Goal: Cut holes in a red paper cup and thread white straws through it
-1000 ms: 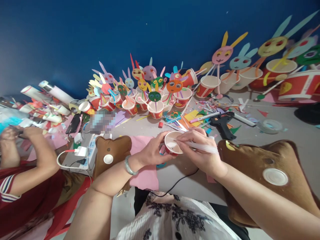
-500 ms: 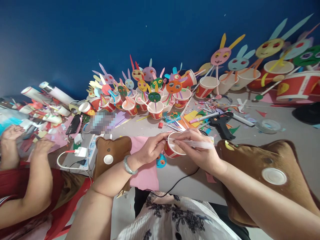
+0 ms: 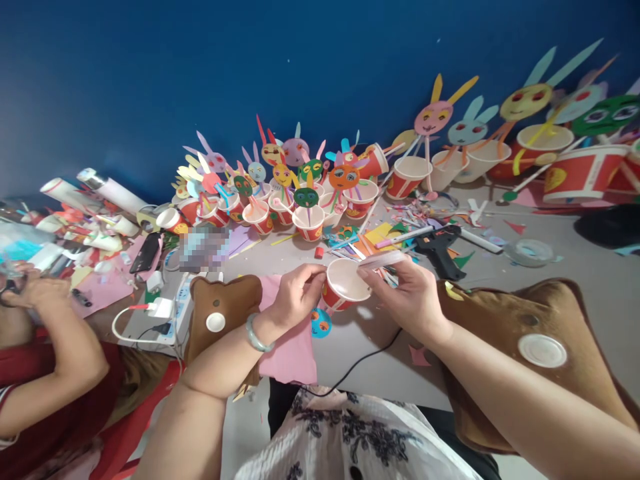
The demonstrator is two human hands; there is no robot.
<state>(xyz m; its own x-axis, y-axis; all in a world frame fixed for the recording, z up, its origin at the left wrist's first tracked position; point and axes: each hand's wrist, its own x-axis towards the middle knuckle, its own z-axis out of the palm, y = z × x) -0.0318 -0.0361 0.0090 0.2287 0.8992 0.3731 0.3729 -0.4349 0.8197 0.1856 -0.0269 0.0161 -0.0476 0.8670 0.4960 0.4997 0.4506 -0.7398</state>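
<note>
My left hand (image 3: pixel 295 298) grips a small red paper cup (image 3: pixel 343 285) by its side, with the white inside tilted toward me. My right hand (image 3: pixel 413 297) holds a clear glue stick (image 3: pixel 383 259) between thumb and fingers, its near end lying over the cup's rim. Both hands hover above the grey table (image 3: pixel 575 267) near its front edge. A small blue paper face (image 3: pixel 320 323) lies on the table just under the cup.
A black glue gun (image 3: pixel 440 247) lies behind my hands among paper scraps. Rows of paper cups with rabbit faces (image 3: pixel 306 200) line the blue wall. Two brown pads (image 3: pixel 223 310) flank my arms. Another person's arms (image 3: pixel 55 333) work at the left beside a power strip (image 3: pixel 175 307).
The glue stick has swung from lying across the cup's mouth to pointing up and right over its rim. The cup has tilted slightly. The other person's hands moved toward their face.
</note>
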